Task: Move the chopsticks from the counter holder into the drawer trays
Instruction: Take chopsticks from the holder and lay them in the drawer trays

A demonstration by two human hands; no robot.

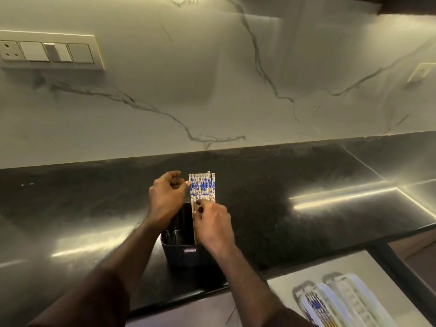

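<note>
A black holder [186,252] stands on the dark counter near its front edge. Several chopsticks [202,188] with white and blue patterned tops stand upright in a row along its right side. My right hand [213,226] pinches the chopsticks just below the pattern. My left hand [166,197] is beside the row on the left, its fingers curled and a fingertip touching the outermost chopstick. Down at the lower right an open drawer holds white trays [349,300]; the left tray [318,308] has several patterned chopsticks lying in it.
The dark polished counter [295,185] runs left to right, with a marble backsplash behind it. A switch panel [47,51] is on the wall at upper left, and a socket [421,72] at the far right. Dark utensils sit inside the holder's left part.
</note>
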